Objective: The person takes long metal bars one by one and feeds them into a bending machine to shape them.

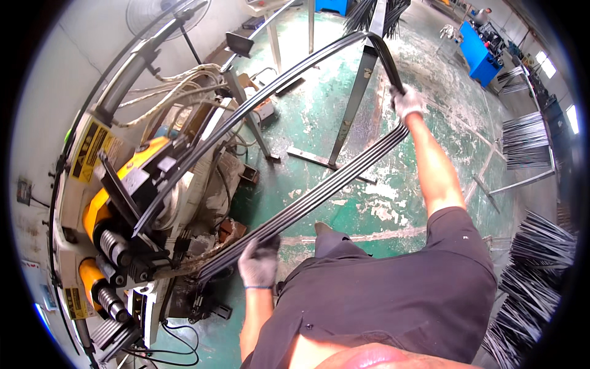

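A bundle of several dark metal rods (332,181), bent into a long U shape, spans the space between my two hands. My left hand (258,264), in a pale, dirty work glove, is closed around the lower leg close to the machine. On the right, my gloved right hand (407,103) grips the bundle at its bent far end, with the arm stretched out. From there the upper leg runs back to the left, its tip over the bending machine (126,178) with yellow parts and coiled springs. The lower leg's end lies by the machine's lower part, partly hidden.
A grey metal stand (355,104) rises from the worn green floor beyond the rods. Cables (184,86) hang about the machine, and a fan (166,15) stands behind it. Racks with rod bundles (525,141) line the right side; more rods (534,270) lie nearer. Blue machinery (479,55) stands far right.
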Action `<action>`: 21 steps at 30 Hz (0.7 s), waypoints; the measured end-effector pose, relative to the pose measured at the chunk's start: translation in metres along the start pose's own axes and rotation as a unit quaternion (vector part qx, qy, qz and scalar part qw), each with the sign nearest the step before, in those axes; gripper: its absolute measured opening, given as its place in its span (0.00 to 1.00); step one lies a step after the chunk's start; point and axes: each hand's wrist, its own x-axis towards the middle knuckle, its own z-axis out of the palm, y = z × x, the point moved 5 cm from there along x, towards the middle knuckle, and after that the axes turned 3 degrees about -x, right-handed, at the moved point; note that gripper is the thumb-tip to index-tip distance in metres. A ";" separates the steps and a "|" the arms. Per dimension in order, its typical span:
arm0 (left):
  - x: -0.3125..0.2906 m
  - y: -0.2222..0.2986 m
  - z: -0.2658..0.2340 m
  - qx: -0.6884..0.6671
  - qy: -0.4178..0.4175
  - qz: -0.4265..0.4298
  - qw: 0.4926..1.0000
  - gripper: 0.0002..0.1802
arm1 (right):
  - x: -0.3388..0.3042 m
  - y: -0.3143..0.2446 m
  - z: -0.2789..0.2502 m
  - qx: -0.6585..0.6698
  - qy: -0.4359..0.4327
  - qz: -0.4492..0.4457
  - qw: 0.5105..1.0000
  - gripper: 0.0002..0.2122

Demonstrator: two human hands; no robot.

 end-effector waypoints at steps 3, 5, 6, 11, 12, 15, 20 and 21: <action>0.039 -0.070 0.022 0.052 0.025 -0.095 0.994 0.18 | 0.090 0.001 -0.038 -0.287 0.054 -0.053 0.955 0.18; 0.052 -0.097 0.036 0.154 0.027 -0.118 0.981 0.19 | 0.162 0.028 -0.051 -0.347 0.056 -0.028 0.936 0.19; 0.063 -0.099 0.041 0.204 0.023 -0.093 0.974 0.20 | 0.179 0.027 -0.046 -0.378 0.033 0.003 0.925 0.19; 0.103 -0.080 0.056 0.308 0.074 -0.006 0.948 0.19 | 0.224 0.026 -0.064 -0.433 0.039 0.038 0.900 0.17; 0.109 -0.078 0.055 0.303 0.099 0.005 0.948 0.19 | 0.236 0.027 -0.066 -0.424 0.077 0.023 0.902 0.17; 0.115 -0.082 0.054 0.309 0.120 0.032 0.943 0.19 | 0.266 -0.003 -0.066 -0.480 0.050 -0.001 0.876 0.20; 0.078 -0.097 0.033 0.308 0.217 0.042 0.925 0.13 | 0.199 -0.131 0.006 -0.490 0.073 -0.201 0.845 0.31; 0.074 -0.097 0.031 0.339 0.224 0.049 0.913 0.10 | 0.231 -0.102 0.012 -0.390 -0.025 -0.136 0.910 0.34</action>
